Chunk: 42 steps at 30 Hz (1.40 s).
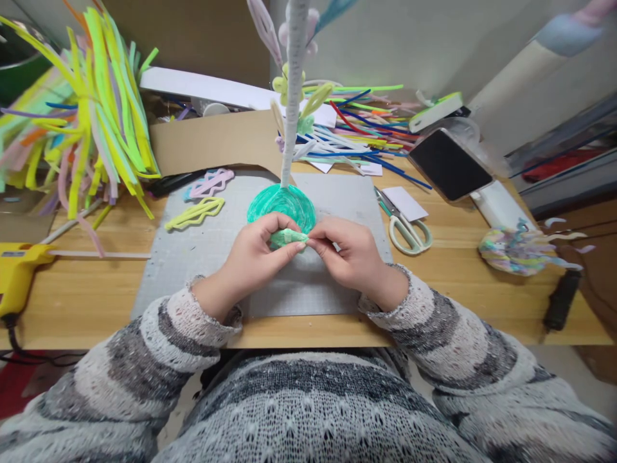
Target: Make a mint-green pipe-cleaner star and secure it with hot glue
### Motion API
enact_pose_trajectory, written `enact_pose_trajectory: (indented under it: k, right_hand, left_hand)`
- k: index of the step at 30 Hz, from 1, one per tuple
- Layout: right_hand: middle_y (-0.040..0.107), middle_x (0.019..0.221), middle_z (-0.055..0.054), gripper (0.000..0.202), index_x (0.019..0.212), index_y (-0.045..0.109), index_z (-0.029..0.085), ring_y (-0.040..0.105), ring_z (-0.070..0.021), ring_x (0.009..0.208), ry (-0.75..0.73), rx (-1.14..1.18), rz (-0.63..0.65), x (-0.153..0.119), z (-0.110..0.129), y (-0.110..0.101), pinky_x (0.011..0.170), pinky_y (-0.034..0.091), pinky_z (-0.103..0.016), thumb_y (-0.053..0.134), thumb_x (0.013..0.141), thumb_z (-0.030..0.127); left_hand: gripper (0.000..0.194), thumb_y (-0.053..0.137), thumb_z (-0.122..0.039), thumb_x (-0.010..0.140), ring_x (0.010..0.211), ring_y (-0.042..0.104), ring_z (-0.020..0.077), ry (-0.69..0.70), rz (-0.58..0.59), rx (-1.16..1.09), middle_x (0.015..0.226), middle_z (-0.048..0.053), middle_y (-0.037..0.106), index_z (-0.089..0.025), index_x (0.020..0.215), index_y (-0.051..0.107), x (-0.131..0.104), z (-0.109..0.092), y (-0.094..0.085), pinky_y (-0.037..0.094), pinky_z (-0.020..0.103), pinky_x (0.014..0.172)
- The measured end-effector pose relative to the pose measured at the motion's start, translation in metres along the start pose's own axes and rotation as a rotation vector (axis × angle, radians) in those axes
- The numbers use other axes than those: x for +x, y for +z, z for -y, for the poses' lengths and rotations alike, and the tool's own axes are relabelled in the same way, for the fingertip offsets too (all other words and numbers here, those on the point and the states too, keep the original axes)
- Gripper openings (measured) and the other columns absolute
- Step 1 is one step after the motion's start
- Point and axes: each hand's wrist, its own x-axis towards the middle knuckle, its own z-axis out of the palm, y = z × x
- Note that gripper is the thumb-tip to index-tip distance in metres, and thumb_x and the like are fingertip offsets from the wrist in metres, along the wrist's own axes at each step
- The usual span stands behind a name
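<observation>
Between my hands is a light green piece of bent pipe cleaner (288,238). My left hand (258,251) is closed around it, thumb below and fingers above. The fingertips of my right hand (348,252) pinch its right end. Just behind them a round green coiled base (270,202) sits on the grey cutting mat (193,276). A white wrapped stem (290,128) rises from that base, with pipe-cleaner flowers and leaves on it. Zigzag yellow (195,213) and pink (209,183) pipe-cleaner shapes lie on the mat to the left.
Scissors (409,233) lie right of the mat, near a dark-screened phone (450,164). A yellow glue gun (22,276) is at the left edge. A large bundle of pipe cleaners (91,109) stands back left, and loose ones (357,125) spread behind. A screwdriver-like black handle (563,299) lies far right.
</observation>
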Motion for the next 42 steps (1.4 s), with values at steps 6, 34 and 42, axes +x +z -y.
enact_pose_trajectory:
  k: [6, 34, 42]
  right_hand:
    - [0.058, 0.067, 0.002, 0.012, 0.075, 0.06, 0.018, 0.05, -0.0109, 0.06, 0.212, 0.174, -0.084, -0.002, -0.002, 0.011, 0.057, 0.04, -0.025, 0.06, 0.088, 0.019]
    - [0.056, 0.064, 0.003, 0.011, 0.07, 0.058, 0.018, 0.048, -0.0089, 0.058, 0.229, 0.309, 0.031, -0.002, -0.004, 0.011, 0.054, 0.039, -0.023, 0.061, 0.081, 0.019]
    - [0.056, 0.064, 0.003, 0.015, 0.071, 0.059, 0.018, 0.047, -0.0086, 0.058, 0.248, 0.351, 0.037, -0.001, -0.002, 0.01, 0.053, 0.038, -0.022, 0.062, 0.084, 0.024]
  left_hand:
    - [0.026, 0.077, -0.032, 0.073, 0.073, 0.058, 0.0136, -0.117, -0.016, -0.171, 0.084, 0.001, 0.065, -0.018, 0.089, 0.061, 0.003, 0.002, 0.002, 0.046, 0.026, 0.069]
    - [0.011, 0.065, -0.028, 0.079, 0.075, 0.055, 0.0154, -0.081, 0.124, -0.198, 0.077, 0.001, 0.062, -0.017, 0.077, 0.062, 0.006, 0.002, -0.001, 0.043, 0.029, 0.074]
    - [0.013, 0.067, -0.028, 0.077, 0.071, 0.054, 0.0138, -0.108, 0.144, -0.279, 0.074, 0.001, 0.061, -0.017, 0.074, 0.061, 0.006, 0.005, -0.002, 0.042, 0.027, 0.07]
